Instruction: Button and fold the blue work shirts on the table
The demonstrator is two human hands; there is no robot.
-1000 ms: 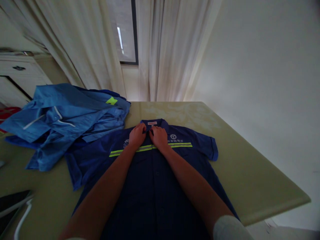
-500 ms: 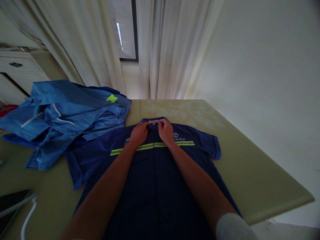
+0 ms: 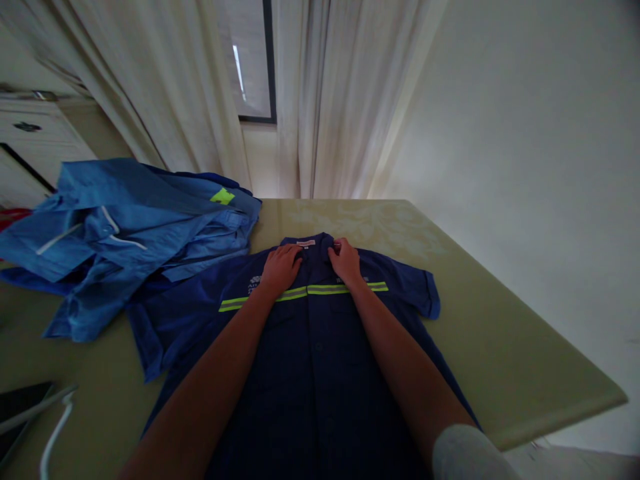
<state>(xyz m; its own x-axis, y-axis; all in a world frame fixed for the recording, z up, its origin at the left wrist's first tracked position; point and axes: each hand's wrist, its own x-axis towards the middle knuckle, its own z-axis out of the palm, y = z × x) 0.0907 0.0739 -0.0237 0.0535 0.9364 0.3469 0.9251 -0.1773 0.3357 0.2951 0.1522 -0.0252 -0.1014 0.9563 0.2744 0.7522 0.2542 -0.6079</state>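
Shirt [image 3: 295,360], dark blue and short-sleeved, lies front up on the greenish surface [image 3: 500,353], its collar [image 3: 323,250] towards the far edge. Yellow-green stripes [image 3: 235,305] cross the chest, and a small pale label [image 3: 306,243] shows inside the neck. The left hand [image 3: 281,268] rests on the left side of the collar, fingers bent and close together; whether it has hold of any cloth cannot be told. The right hand [image 3: 345,260] is curled at the collar's right side, thumb and fingertips near each other, though any cloth between them is hidden. On the left, a pile of lighter blue garments [image 3: 145,220] reaches the shirt's sleeve. Nearer, a white cable [image 3: 54,437] lies beside a dark flat object [image 3: 17,403].
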